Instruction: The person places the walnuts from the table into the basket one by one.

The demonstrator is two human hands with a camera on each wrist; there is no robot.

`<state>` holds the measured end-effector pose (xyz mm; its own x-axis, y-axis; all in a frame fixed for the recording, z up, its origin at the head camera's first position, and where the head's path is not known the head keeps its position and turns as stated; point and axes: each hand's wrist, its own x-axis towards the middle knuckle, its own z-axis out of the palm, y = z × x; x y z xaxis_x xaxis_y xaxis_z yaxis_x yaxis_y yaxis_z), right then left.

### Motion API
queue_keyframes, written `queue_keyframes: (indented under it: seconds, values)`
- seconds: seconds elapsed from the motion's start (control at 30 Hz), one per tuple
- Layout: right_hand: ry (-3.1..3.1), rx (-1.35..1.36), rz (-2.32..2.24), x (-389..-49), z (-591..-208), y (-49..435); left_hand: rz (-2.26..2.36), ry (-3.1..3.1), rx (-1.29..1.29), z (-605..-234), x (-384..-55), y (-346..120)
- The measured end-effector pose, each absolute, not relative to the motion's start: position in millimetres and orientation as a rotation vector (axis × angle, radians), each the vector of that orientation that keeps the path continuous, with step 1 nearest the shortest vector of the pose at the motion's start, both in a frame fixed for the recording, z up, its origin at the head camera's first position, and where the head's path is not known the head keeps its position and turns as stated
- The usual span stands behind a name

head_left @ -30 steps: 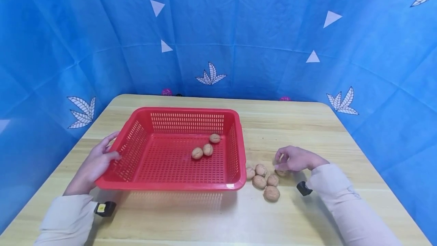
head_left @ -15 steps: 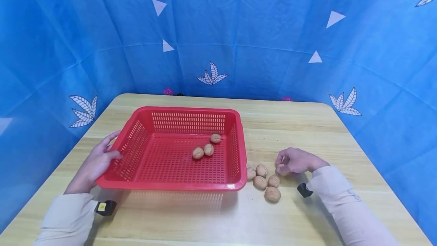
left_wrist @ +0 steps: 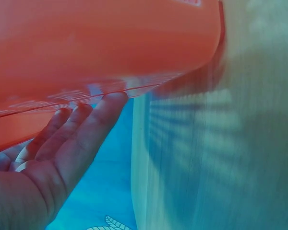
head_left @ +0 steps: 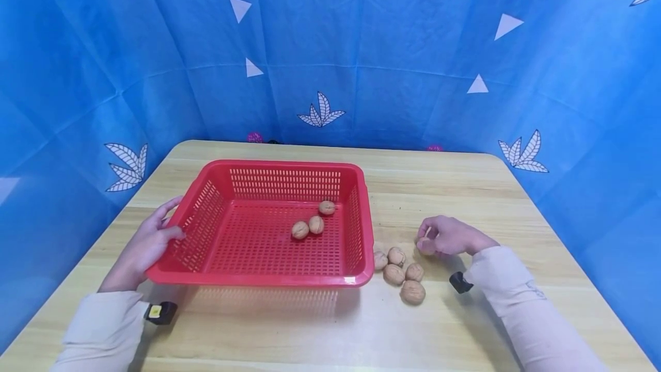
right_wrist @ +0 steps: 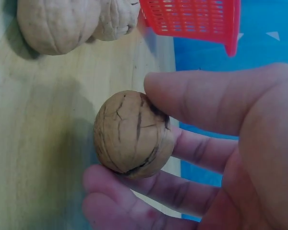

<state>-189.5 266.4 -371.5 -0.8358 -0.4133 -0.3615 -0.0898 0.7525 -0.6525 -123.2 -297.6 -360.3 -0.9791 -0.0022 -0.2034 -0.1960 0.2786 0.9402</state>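
Observation:
My left hand (head_left: 143,245) holds the left rim of a red plastic basket (head_left: 188,279), thumb over the edge. In the left wrist view its fingers (left_wrist: 86,127) lie against the outside of the basket. The near side of the basket casts a slatted shadow on the table. Inside, toward the right, rest three walnuts, one walnut (head_left: 300,230) nearest the middle. My right hand (head_left: 451,235) pinches a cracked-looking walnut (right_wrist: 132,134) between thumb and fingers, close over the table. Just left of that hand, several walnuts (head_left: 394,274) lie grouped by the basket's right side.
A pale wooden table (head_left: 444,182) carries everything. Blue patterned cloth (head_left: 392,45) hangs behind it and along both sides. A small black device sits at each wrist, one on the left (head_left: 161,313) bearing a yellow label.
My right hand has closed its fingertips on the walnut and moved up slightly with it, away from the group. My left hand and the basket stay in place.

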Motion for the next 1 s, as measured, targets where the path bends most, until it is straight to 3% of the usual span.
queue_keyframes:
  seconds: [1.0]
  values:
    - [2.478, -0.429, -1.024, -207, -347, 254, 1.783, 2.374, -0.201, -363, -125, -298]
